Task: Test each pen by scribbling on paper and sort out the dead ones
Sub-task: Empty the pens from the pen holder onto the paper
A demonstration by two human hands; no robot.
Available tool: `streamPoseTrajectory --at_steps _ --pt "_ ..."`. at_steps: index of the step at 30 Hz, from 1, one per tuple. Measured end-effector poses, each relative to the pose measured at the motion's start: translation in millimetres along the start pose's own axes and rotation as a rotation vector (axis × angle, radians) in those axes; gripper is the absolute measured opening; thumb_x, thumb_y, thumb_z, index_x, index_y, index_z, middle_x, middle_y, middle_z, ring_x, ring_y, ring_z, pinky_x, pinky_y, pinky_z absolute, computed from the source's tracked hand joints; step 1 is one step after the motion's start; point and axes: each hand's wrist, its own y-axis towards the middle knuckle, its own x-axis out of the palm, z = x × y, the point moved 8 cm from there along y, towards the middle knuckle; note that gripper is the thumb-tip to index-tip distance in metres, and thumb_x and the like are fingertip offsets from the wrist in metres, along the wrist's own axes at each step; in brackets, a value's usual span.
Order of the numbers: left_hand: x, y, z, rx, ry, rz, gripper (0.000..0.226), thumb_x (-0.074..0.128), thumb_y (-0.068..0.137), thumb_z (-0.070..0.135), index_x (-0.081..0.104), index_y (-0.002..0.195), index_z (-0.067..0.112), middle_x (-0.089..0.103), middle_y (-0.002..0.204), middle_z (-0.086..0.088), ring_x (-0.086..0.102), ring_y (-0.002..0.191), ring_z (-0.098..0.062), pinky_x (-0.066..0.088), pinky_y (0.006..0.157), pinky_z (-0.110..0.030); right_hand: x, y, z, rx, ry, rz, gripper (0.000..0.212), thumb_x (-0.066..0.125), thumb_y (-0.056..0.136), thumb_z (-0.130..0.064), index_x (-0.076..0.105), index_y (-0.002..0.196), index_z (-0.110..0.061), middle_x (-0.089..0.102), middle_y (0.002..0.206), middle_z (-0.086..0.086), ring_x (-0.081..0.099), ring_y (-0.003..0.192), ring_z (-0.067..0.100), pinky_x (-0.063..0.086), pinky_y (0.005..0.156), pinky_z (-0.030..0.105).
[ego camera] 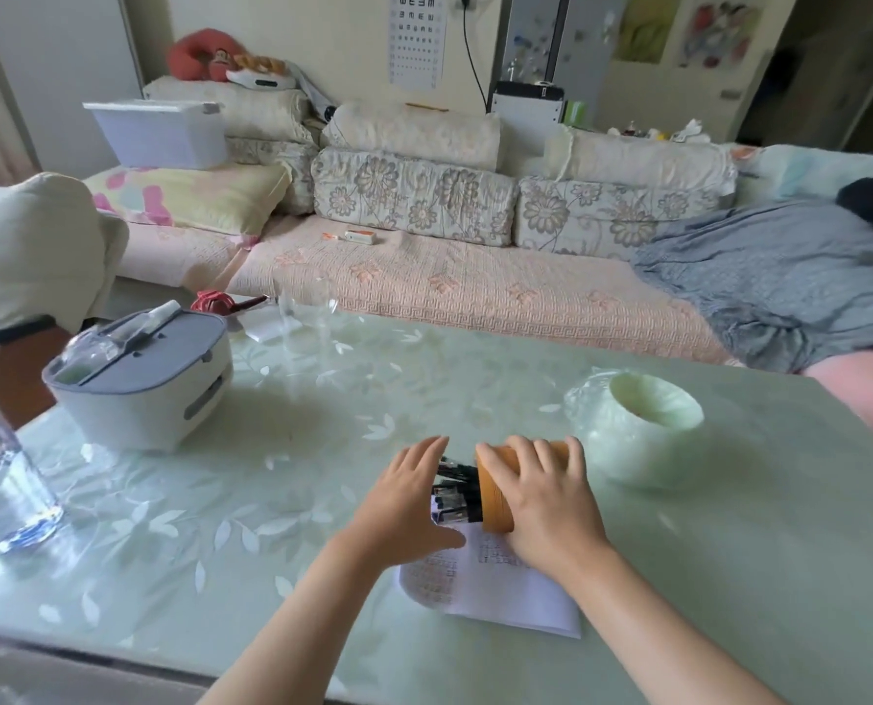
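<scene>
Pens (453,493) are sticking out of the mouth of the orange pen holder (495,501), which is lying tipped on its side on the table (729,511) with its mouth facing left. I am gripping the pen holder from above with my right hand (546,506), fingers curled over its round wall and spread a little apart. My left hand (409,496) is standing just left of the pen holder's mouth, fingers straight and pressed together, palm turned toward the pen ends. It seems to be touching them, though the dark bundle is too blurred for me to be sure.

A printed sheet of paper (500,587) is lying under the pen holder and reaching out from it toward me, partly under both wrists. A pale green bowl (643,435) is sitting just right of the pen holder, apart from my knuckles. Well to the left of the pen holder, a white box with a grey lid (144,389) is resting on the table, and farther left again a clear water bottle (2,475) is standing at the edge of view. Beyond the pen holder, past the far table edge, a sofa (449,287) with flowered cushions is running across the room.
</scene>
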Motion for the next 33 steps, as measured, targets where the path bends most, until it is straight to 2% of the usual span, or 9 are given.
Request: streamPoseTrajectory --at_steps 3,7,10,13,18,22,25,30,33 --pt "17 11 4 0.039 0.087 -0.049 0.118 0.079 0.065 0.049 0.007 0.155 0.022 0.015 0.158 0.010 0.015 0.145 -0.012 0.020 0.118 -0.028 5 0 -7 -0.071 -0.073 0.032 0.098 0.081 0.049 -0.029 0.041 0.138 -0.025 0.050 0.117 0.011 0.050 0.098 0.033 0.038 0.092 0.051" --pt "32 23 1 0.039 0.159 -0.078 0.112 0.075 0.067 0.056 0.012 0.153 0.024 0.029 0.152 0.009 0.026 0.141 -0.014 0.019 0.116 -0.027 11 3 -12 -0.152 -0.186 0.048 0.098 0.077 0.057 -0.023 0.033 0.145 -0.021 0.045 0.125 0.017 0.047 0.109 0.038 0.035 0.101 0.055" --pt "36 28 -3 0.022 0.185 -0.075 0.095 0.066 0.072 0.062 0.022 0.149 0.026 0.049 0.133 0.007 0.045 0.125 -0.017 0.031 0.107 -0.029 14 0 -9 -0.152 -0.232 0.062 0.096 0.072 0.060 -0.018 0.031 0.146 -0.021 0.044 0.130 0.018 0.046 0.115 0.039 0.035 0.103 0.056" --pt "40 30 -4 0.032 0.217 -0.097 0.066 0.060 0.079 0.060 0.041 0.133 0.026 0.054 0.113 0.006 0.050 0.109 -0.018 0.038 0.095 -0.029 15 -2 -7 -0.146 -0.261 0.087 0.085 0.060 0.065 -0.013 0.033 0.146 -0.021 0.045 0.130 0.017 0.046 0.116 0.038 0.037 0.102 0.056" --pt "38 33 -12 0.014 0.252 -0.133 0.048 0.055 0.088 0.054 0.045 0.124 0.025 0.054 0.112 0.002 0.047 0.107 -0.020 0.040 0.092 -0.033 13 -1 17 -0.069 -0.270 0.058 0.086 0.069 0.065 -0.014 0.034 0.143 -0.021 0.045 0.130 0.018 0.044 0.117 0.040 0.031 0.106 0.057" --pt "39 30 -15 -0.003 0.289 -0.150 0.047 0.053 0.089 0.051 0.043 0.128 0.026 0.050 0.117 0.001 0.044 0.111 -0.021 0.040 0.095 -0.034 10 -6 44 0.000 -0.300 0.006 0.084 0.068 0.065 -0.009 0.036 0.142 -0.022 0.045 0.132 0.019 0.040 0.127 0.043 0.028 0.108 0.057" --pt "43 29 -13 -0.018 0.330 -0.169 0.054 0.049 0.089 0.049 0.038 0.137 0.027 0.046 0.126 0.000 0.040 0.119 -0.022 0.036 0.101 -0.034 10 -13 56 0.037 -0.308 -0.053 0.086 0.066 0.061 -0.009 0.033 0.140 -0.022 0.044 0.126 0.017 0.045 0.115 0.039 0.033 0.100 0.052" --pt "47 28 0 -0.051 0.436 -0.215 0.095 0.048 0.076 0.068 0.014 0.152 0.023 0.026 0.151 0.000 0.023 0.140 -0.024 0.012 0.119 -0.043 11 -26 70 0.090 -0.280 -0.056 0.092 0.076 0.053 -0.021 0.037 0.136 -0.024 0.047 0.118 0.011 0.048 0.100 0.032 0.036 0.086 0.045" --pt "62 27 22 0.035 0.377 -0.260 0.099 0.046 0.078 0.077 0.002 0.155 0.032 0.010 0.161 0.003 0.008 0.148 -0.021 0.004 0.121 -0.045 8 -32 77 0.117 -0.250 -0.018 0.093 0.077 0.050 -0.026 0.039 0.134 -0.025 0.049 0.117 0.010 0.049 0.099 0.031 0.036 0.084 0.044"
